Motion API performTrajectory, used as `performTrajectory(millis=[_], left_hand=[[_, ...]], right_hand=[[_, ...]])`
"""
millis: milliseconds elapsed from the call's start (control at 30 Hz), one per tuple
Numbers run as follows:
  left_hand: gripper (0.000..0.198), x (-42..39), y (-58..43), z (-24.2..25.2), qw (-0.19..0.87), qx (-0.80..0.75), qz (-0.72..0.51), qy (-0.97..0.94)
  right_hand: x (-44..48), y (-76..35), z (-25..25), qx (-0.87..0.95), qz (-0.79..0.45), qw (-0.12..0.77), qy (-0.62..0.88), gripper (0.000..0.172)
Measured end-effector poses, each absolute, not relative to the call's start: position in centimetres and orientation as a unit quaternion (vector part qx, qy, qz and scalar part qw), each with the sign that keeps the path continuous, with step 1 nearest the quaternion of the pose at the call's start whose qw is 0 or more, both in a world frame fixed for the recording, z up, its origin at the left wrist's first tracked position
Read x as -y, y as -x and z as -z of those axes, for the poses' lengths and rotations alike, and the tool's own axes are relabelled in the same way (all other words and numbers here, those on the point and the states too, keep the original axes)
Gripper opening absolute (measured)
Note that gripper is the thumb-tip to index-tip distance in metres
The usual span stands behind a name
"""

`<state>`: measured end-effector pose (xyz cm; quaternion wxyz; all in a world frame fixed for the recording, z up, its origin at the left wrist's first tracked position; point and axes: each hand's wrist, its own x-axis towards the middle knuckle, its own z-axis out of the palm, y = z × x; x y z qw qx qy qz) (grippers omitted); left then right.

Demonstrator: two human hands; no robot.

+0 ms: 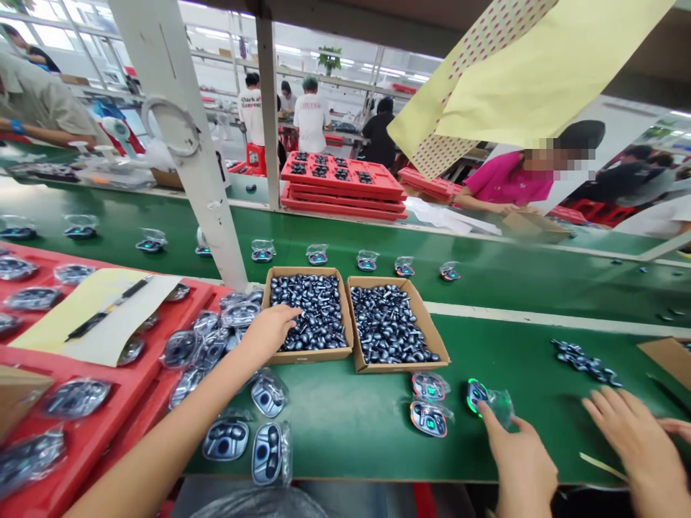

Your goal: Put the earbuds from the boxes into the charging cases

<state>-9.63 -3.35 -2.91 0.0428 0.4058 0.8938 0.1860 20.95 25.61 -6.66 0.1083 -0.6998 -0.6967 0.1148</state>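
Picking: my left hand (pixel 270 327), grip unclear, digs in the brown cardboard earbud box (pixel 310 355); my open right hand (pixel 521 460) touches the green-lit bagged case (pixel 480 396). Next: pinch one bud.

Assembly hall. Behind the slanted white post (pixel 183 144) a green conveyor belt (pixel 486 288) is run across the view; further behind, stacked red trays (pixel 345 188) and a potted plant (pixel 329 57) are seen under bright strip lights (pixel 288 49). Left of the post, windows (pixel 48 36) are shown; right of it, yellow sheets (pixel 540 72) are hung.
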Motion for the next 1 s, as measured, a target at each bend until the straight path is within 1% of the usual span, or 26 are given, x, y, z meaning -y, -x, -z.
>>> performTrajectory(millis=[33, 67, 100, 167, 233, 267, 333, 400, 433, 533, 667, 767, 800, 867, 933, 1000], left_hand=[[0.031, 3.6, 9.4, 2.7, 0.039, -0.890, -0.204, -0.407], [0.031, 3.9, 9.2, 2.4, 0.041, -0.884, -0.229, -0.405], [0.031, 4.2, 8.9, 2.2, 0.052, -0.877, -0.264, -0.398], [0.033, 5.0, 8.1, 1.6, 0.104, -0.851, -0.365, -0.364], [0.037, 6.0, 7.1, 1.0, 0.176, -0.803, -0.473, -0.316], [0.036, 6.6, 6.5, 0.7, 0.206, -0.780, -0.509, -0.301], [0.027, 8.1, 5.5, 0.1, 0.238, -0.753, -0.541, -0.290], [0.016, 10.0, 4.6, -0.5, 0.240, -0.761, -0.527, -0.294], [0.015, 11.1, 4.2, -0.6, 0.235, -0.771, -0.510, -0.300], [0.020, 14.2, 3.4, -0.2, 0.223, -0.796, -0.455, -0.331], [0.027, 16.2, 2.0, 1.9, 0.216, -0.816, -0.401, -0.355], [0.018, 15.5, 0.7, 3.5, 0.200, -0.838, -0.346, -0.371], [0.014, 15.0, 0.3, 4.0, 0.187, -0.844, -0.318, -0.389], [0.010, 14.0, -0.2, 4.6, 0.160, -0.846, -0.256, -0.441], [0.007, 13.2, -0.5, 4.8, 0.142, -0.843, -0.198, -0.480], [0.009, 12.8, -0.5, 4.7, 0.126, -0.840, -0.163, -0.501]], right_hand=[[-24.8, -20.6, 5.9, 0.704, -0.089, 0.110, 0.696, 0.059], [-23.8, -19.9, 5.0, 0.717, -0.063, 0.127, 0.682, 0.062], [-22.8, -18.7, 4.1, 0.742, -0.053, 0.152, 0.651, 0.058], [-20.7, -15.2, 2.7, 0.812, -0.073, 0.189, 0.547, 0.043], [-19.1, -10.6, 2.3, 0.906, -0.119, 0.156, 0.375, 0.032], [-18.6, -8.2, 2.4, 0.936, -0.115, 0.127, 0.307, 0.032], [-18.3, -3.9, 3.3, 0.954, -0.118, 0.104, 0.255, 0.031], [-18.5, -1.0, 4.3, 0.961, -0.120, 0.083, 0.236, 0.029], [-18.7, 0.0, 4.9, 0.962, -0.122, 0.075, 0.231, 0.027], [-19.4, 1.1, 5.9, 0.962, -0.133, 0.067, 0.231, 0.020], [-19.4, 0.1, 5.6, 0.947, -0.161, 0.107, 0.256, 0.019], [-18.0, -2.4, 4.6, 0.927, -0.196, 0.143, 0.288, 0.024], [-17.1, -3.5, 4.3, 0.919, -0.216, 0.150, 0.294, 0.026], [-14.8, -6.1, 4.0, 0.894, -0.296, 0.161, 0.296, 0.028], [-12.0, -8.8, 4.0, 0.853, -0.402, 0.160, 0.292, 0.030], [-9.2, -11.2, 4.5, 0.815, -0.477, 0.145, 0.296, 0.031]])
